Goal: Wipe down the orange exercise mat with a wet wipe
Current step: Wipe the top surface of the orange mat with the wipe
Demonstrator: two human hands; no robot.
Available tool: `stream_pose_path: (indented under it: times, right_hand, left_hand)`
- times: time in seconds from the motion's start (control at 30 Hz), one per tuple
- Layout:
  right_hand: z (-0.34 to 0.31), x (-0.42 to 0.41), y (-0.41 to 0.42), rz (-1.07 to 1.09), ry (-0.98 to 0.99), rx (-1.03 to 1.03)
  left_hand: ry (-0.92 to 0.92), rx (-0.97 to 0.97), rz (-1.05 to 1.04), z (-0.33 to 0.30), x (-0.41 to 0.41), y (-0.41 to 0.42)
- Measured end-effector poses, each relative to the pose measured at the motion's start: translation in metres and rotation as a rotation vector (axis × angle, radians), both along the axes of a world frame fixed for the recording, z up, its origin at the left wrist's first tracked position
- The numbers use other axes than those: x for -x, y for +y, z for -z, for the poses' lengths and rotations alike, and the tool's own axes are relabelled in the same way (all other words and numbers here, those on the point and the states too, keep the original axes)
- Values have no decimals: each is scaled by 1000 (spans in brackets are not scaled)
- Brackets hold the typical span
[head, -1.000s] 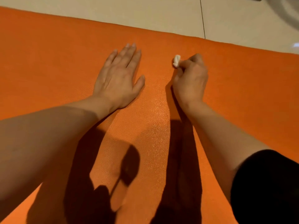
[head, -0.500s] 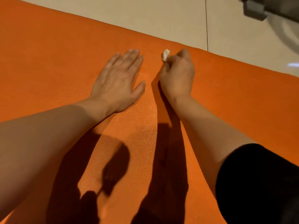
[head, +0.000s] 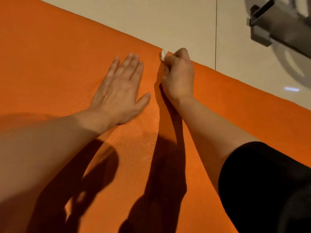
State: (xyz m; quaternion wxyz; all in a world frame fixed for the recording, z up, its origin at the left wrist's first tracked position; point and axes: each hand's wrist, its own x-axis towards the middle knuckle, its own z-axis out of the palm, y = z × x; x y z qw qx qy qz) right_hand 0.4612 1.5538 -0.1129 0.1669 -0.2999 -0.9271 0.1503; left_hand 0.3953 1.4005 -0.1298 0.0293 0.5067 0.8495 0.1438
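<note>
Your left hand [head: 120, 91] lies flat, palm down, on the orange exercise mat [head: 50, 52]. Fingers straight and close together, pointing toward the far edge, thumb splayed to the right. It holds nothing, just presses on the surface.

Your right hand [head: 179, 76] sits just beside it, to the right, fingers curled in and pinching a small wadded white wet wipe [head: 163, 55]. Only a bit of the wipe pokes out past the fingertips; the rest is hidden in the grip. The wipe sits right at the mat's far edge, where orange meets the floor. Can't tell whether it touches the mat or hovers just over it.

The mat fills most of the view, running diagonally from upper left to lower right. Pebbled texture, with a faint sheen in the strip between your forearms. Both arms throw dark shadows on it toward the bottom of the frame.

A black sleeve [head: 262, 185] covers your right upper arm at lower right.

Beyond the mat: beige floor tiles [head: 168, 19] with a dark grout line, and a grey metal fixture [head: 272, 29] at top right, partly cropped.
</note>
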Motion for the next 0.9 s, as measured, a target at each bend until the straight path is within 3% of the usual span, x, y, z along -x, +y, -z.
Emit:
stream_pose_path:
  times: [0.07,0.2,0.4,0.47,0.67,0.77,0.9]
  right_hand:
    - [-6,-5,19,52,-66,-36]
    - [-15,-7,42,413,-82,47]
    - [-5,40,6,38,-42,47]
    - [-5,29,16,23,-58,28]
    - [-8,13,19,269,-102,15]
    - [-13,42,0,104,-126,85]
    - [-20,42,11,-26,-223,50]
  left_hand:
    - [-25,-11,-5,-1,0,-1]
    - [-30,-4,-16,0,1,0]
    - [-52,7,-27,-3,-2,0]
    - [-39,17,-44,-3,-2,-1]
    - [-20,90,-59,-5,-1,1]
    - [-60,114,-41,-6,0,2]
    - [-312,-38,-86,-31,21,-11]
